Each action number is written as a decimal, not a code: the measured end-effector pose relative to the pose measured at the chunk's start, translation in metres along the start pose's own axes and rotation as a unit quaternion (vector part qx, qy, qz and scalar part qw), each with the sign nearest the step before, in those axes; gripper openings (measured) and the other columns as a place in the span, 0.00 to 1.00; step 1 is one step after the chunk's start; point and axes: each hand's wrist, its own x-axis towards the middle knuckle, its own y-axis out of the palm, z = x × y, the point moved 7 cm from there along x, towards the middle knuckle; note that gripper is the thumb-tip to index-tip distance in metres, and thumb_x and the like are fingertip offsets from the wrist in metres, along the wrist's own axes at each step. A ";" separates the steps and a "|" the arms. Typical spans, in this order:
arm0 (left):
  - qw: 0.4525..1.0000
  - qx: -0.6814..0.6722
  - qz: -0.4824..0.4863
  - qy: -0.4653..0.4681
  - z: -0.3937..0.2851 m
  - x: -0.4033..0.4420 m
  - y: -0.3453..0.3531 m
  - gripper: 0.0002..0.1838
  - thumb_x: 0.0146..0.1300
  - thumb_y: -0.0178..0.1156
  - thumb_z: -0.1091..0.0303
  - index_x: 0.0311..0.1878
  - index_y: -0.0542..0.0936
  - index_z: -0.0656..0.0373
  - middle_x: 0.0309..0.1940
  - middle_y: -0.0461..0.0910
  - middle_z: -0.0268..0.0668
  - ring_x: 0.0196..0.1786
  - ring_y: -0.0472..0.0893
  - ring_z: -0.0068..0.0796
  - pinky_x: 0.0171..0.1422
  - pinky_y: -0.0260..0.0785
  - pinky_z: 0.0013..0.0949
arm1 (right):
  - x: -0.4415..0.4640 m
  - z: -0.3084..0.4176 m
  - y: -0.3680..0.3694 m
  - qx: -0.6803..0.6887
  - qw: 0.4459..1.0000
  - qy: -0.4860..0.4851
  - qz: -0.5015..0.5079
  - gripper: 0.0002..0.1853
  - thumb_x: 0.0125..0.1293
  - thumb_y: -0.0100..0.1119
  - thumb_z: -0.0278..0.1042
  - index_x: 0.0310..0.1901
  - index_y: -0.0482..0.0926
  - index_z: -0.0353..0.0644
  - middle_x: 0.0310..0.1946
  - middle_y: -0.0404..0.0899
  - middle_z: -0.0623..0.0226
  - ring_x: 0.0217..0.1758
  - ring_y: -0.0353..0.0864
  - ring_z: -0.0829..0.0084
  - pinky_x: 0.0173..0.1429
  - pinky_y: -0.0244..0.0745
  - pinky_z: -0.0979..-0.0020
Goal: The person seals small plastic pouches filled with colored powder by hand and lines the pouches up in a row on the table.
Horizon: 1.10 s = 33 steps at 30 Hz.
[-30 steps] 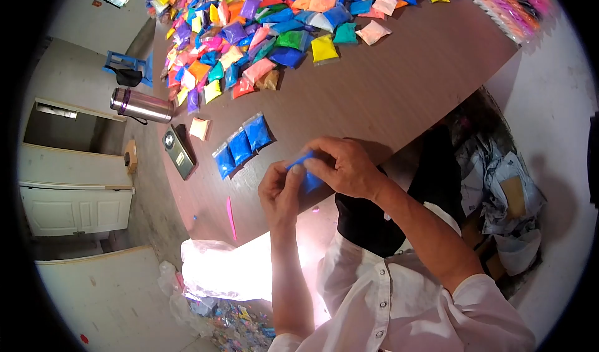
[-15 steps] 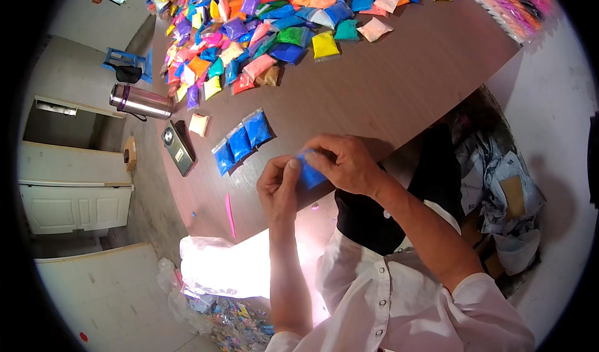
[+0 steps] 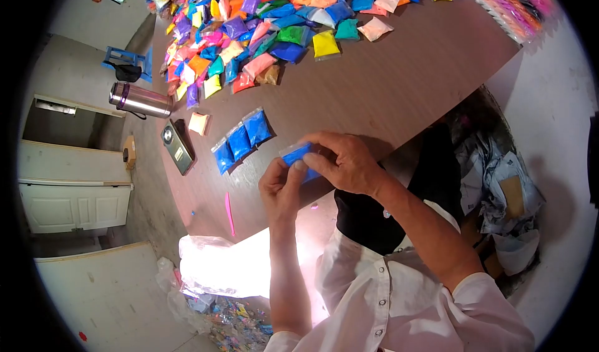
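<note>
Between my two hands is a small blue packet (image 3: 297,155) in clear plastic, held above the table's near edge. My left hand (image 3: 280,182) pinches its left side with thumb and fingers. On the other side, my right hand (image 3: 342,162) grips it, the thumb pressed on its face; the fingers hide part of it. Just beyond my hands, a row of three blue packets (image 3: 239,142) lies on the table, side by side. A pink plastic stick tool (image 3: 229,213) rests to the left of my left hand.
A heap of colourful packets (image 3: 249,34) covers the far side of the brown table (image 3: 399,84). At the left edge are a phone (image 3: 178,147), a pale packet (image 3: 198,124) and a steel flask (image 3: 142,100). Bundled pink and orange items (image 3: 508,6) sit at the far right corner.
The blue packet has been turned and raised between my fingers, so more of its upper part shows now. Both hands have shifted only slightly; the things on the table have stayed put.
</note>
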 end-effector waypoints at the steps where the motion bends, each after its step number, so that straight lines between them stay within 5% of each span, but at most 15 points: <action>1: 1.000 -0.005 -0.002 -0.008 0.001 0.000 0.001 0.08 0.73 0.67 0.68 0.47 0.84 0.64 0.39 0.85 0.30 0.41 0.79 0.15 0.49 0.70 0.22 | -0.001 -0.003 0.001 0.029 0.999 0.024 0.009 0.12 0.72 0.65 0.35 0.51 0.84 0.38 0.33 0.84 0.66 0.34 0.81 0.76 0.41 0.78 0.71; 5: 0.999 0.012 0.008 -0.046 -0.005 -0.001 0.006 0.09 0.72 0.67 0.69 0.49 0.84 0.64 0.40 0.85 0.32 0.42 0.80 0.16 0.50 0.71 0.22 | -0.004 -0.017 0.001 0.074 0.992 0.102 0.025 0.11 0.70 0.66 0.31 0.51 0.83 0.38 0.34 0.85 0.61 0.33 0.84 0.74 0.40 0.79 0.70; 12: 0.999 0.001 0.017 -0.051 -0.003 0.000 0.008 0.12 0.72 0.67 0.70 0.53 0.83 0.66 0.43 0.86 0.34 0.43 0.81 0.17 0.50 0.74 0.23 | -0.002 -0.012 -0.002 0.069 0.995 0.076 -0.008 0.11 0.69 0.66 0.29 0.51 0.83 0.37 0.33 0.85 0.61 0.32 0.84 0.74 0.40 0.80 0.71; 14: 1.000 -0.006 0.011 -0.016 0.000 0.001 0.003 0.12 0.72 0.67 0.70 0.54 0.83 0.66 0.44 0.87 0.35 0.45 0.82 0.19 0.52 0.75 0.24 | -0.001 -0.006 0.000 0.036 0.998 0.042 0.017 0.12 0.71 0.64 0.30 0.53 0.83 0.38 0.36 0.84 0.70 0.34 0.82 0.80 0.41 0.80 0.73; 18: 1.000 -0.014 0.014 -0.003 0.000 0.002 -0.001 0.12 0.72 0.67 0.70 0.54 0.83 0.66 0.45 0.87 0.36 0.47 0.83 0.20 0.55 0.75 0.26 | 0.000 0.001 0.001 0.014 1.000 0.014 0.024 0.14 0.70 0.65 0.29 0.55 0.82 0.38 0.37 0.85 0.70 0.35 0.82 0.81 0.41 0.80 0.74; 24: 0.999 0.010 0.037 -0.039 -0.008 0.001 0.012 0.14 0.72 0.66 0.72 0.57 0.82 0.68 0.47 0.87 0.37 0.48 0.84 0.21 0.57 0.75 0.27 | -0.004 -0.020 0.000 0.110 0.988 0.106 0.018 0.15 0.68 0.67 0.28 0.55 0.81 0.38 0.35 0.85 0.63 0.33 0.85 0.74 0.41 0.81 0.71; 27: 0.998 0.009 0.034 -0.048 -0.005 0.001 0.010 0.14 0.72 0.65 0.73 0.58 0.82 0.68 0.46 0.87 0.36 0.47 0.84 0.20 0.57 0.76 0.26 | -0.003 -0.018 0.000 0.111 0.989 0.093 0.011 0.16 0.70 0.65 0.28 0.58 0.81 0.39 0.36 0.83 0.70 0.35 0.80 0.81 0.41 0.79 0.75; 33: 0.999 0.020 0.011 -0.025 0.005 0.001 -0.001 0.14 0.72 0.66 0.73 0.57 0.82 0.68 0.44 0.87 0.35 0.45 0.83 0.19 0.54 0.75 0.23 | -0.001 -0.001 -0.001 0.002 0.998 0.051 0.047 0.18 0.70 0.65 0.28 0.60 0.79 0.39 0.38 0.83 0.68 0.37 0.81 0.79 0.43 0.80 0.73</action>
